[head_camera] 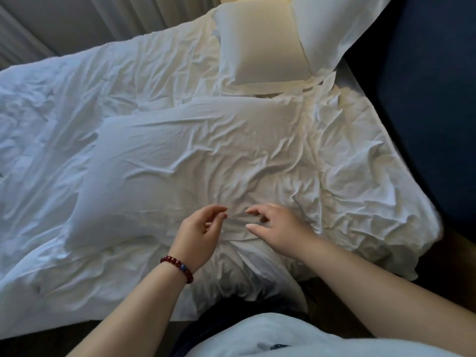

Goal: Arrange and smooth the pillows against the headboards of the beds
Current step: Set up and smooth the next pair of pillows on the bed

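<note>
Item: bed [360, 155], white sheet heavily creased, seen from its side, with the dark blue headboard [417, 86] along the right. Task's things: three white pillows. The loose pillow [167, 161] lies flat across the middle of the mattress, well apart from the headboard, its cover rumpled toward the near end. The propped pillow [260, 45] stands tilted at the far end, and the rear pillow [334, 27] sits just behind it against the headboard. Hands: the left hand [201, 228], with a red bead bracelet [177, 267] on its wrist, and the right hand [275, 225] are close together over the near edge of the loose pillow. The fingers of both are loosely curled and hold nothing. Whether the fingertips touch the cloth cannot be told. Step in hand, as judged: taking up the loose pillow, the far pair seemingly already placed. The next move calls for a hold on the near edge or corners with both hands, a lift and turn toward the headboard, then setting it down beside the propped pillow and stroking out the creases. Containers: none proper in view; the pillowcases alone count, and each looks filled. Also present: pale curtain [77, 24] at the upper left.
</note>
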Motion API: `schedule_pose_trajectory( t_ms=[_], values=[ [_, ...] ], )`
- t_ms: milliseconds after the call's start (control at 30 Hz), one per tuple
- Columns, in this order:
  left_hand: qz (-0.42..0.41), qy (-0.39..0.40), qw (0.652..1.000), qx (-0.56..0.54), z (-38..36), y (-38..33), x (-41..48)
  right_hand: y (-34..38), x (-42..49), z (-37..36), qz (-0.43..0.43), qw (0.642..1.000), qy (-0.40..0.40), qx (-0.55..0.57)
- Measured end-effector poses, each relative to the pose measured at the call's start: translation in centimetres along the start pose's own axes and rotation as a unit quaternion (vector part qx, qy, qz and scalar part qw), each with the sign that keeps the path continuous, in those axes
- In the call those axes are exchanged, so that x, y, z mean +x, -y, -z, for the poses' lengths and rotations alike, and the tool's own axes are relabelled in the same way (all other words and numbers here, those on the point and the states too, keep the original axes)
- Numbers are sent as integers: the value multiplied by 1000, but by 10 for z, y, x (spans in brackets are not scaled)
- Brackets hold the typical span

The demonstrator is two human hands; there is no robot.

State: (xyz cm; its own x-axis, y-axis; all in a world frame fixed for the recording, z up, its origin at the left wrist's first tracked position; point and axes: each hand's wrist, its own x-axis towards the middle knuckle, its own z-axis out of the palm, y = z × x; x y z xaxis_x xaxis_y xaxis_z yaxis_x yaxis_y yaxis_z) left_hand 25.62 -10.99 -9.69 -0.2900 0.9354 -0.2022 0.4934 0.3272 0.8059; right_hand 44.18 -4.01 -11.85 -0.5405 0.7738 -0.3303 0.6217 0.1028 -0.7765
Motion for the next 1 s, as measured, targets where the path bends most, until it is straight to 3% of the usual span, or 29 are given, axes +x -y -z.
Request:
schedule_pose_trajectory(
  t_ms=[233,367,533,733,833,933,1000],
  values=[
    [-60,50,997,22,54,31,40,46,41,-39,-21,998,-62,9],
    [-158,60,981,97,109,67,77,78,67,-80,-59,993,-105,14],
    [-202,61,959,188,176,94,143,118,104,-115,-86,984,-155,26],
    [-214,55,945,240,194,92,200,152,145,-104,-83,984,-157,9],
    [-179,40,940,287,190,96,223,160,180,-85,-48,984,-173,-16],
    [-126,54,933,334,175,106,236,160,227,-66,6,965,-229,-128],
    [-120,60,913,385,162,120,239,149,253,-62,-4,953,-207,-220]
  ],
)
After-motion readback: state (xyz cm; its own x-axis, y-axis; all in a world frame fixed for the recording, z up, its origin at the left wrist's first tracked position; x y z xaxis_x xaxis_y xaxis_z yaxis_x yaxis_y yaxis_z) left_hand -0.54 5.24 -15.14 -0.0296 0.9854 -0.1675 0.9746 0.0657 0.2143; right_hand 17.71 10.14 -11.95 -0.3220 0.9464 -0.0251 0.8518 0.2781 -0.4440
